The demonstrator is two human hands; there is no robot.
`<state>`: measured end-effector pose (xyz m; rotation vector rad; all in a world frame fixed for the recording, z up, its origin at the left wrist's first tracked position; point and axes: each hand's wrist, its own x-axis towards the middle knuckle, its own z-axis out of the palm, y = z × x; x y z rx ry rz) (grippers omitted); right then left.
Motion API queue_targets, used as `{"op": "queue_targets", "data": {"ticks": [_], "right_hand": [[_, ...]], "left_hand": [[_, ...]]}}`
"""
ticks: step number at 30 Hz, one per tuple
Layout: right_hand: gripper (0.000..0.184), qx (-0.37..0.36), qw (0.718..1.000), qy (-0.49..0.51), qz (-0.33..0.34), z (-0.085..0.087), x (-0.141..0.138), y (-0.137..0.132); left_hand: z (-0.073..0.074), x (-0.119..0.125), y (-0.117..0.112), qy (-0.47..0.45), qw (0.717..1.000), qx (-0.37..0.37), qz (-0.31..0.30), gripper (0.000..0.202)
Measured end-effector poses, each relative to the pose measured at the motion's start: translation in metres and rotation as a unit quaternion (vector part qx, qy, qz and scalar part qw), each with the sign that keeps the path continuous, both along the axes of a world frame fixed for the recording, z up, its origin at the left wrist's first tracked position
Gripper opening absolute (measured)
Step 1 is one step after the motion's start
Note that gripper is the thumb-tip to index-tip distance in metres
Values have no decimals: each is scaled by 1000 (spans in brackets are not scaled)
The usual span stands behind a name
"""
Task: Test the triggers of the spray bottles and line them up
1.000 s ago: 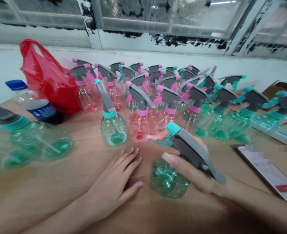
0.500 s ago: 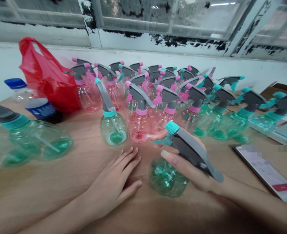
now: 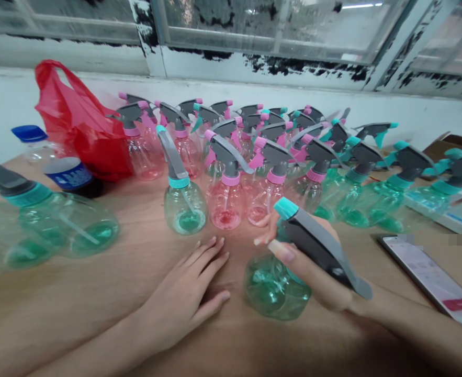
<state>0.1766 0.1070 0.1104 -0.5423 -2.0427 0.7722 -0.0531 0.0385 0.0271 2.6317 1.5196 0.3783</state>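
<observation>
My right hand [image 3: 313, 262] is wrapped around the neck of a green spray bottle [image 3: 278, 293], below its grey sprayer head with a teal nozzle. The bottle leans to the right, its base low over or on the table; which of the two I cannot tell. My left hand [image 3: 195, 285] lies flat on the table [image 3: 136, 293], palm down and fingers outstretched, holding nothing. Just beyond its fingertips stands another green spray bottle [image 3: 186, 209], upright beside a pink spray bottle [image 3: 226, 207]. At the left edge, green spray bottles [image 3: 89, 225] lie close together, partly cut off.
Several rows of pink and green spray bottles fill the back of the table. A red plastic bag [image 3: 93, 141] and a blue-capped drink bottle [image 3: 68, 173] are at the back left. A phone [image 3: 427, 277] lies at the right, near an open cardboard box [image 3: 456, 144].
My right hand has shifted slightly right with the spray bottle, and its fingers have moved away from the trigger area. The left hand stays flat. The whole view has shifted a little.
</observation>
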Motion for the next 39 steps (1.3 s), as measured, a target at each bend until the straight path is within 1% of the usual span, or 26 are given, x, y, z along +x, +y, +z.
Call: {"op": "queue_targets", "data": {"ticks": [2, 5, 9, 14, 18, 23, 32, 35, 39], "right_hand": [[11, 7, 1000, -14, 3, -1, 1, 2], [4, 10, 1000, -10, 4, -2, 2, 2], [18, 15, 1000, 2, -15, -4, 0, -2], [25, -1, 999, 0, -36, -5, -2, -5], [26, -2, 999, 31, -13, -7, -3, -4], [24, 6, 999, 27, -31, -9, -4, -2], [24, -16, 1000, 13, -19, -5, -3, -3], [25, -15, 1000, 21, -11, -6, -1, -4], [24, -3, 1000, 12, -19, -5, -1, -4]], "left_hand": [[0, 0, 1, 0, 1000, 1, -1, 54], [-1, 0, 1, -6, 1000, -4, 0, 55], [-1, -1, 0, -20, 1000, -12, -1, 55], [0, -1, 0, -20, 1000, -11, 0, 53], [1, 0, 0, -9, 1000, -13, 3, 53], [1, 0, 0, -6, 1000, -2, -1, 53], [1, 0, 0, -13, 1000, -13, 5, 54], [2, 0, 0, -10, 1000, -14, 4, 53], [2, 1, 0, -22, 1000, -13, 7, 54]]}}
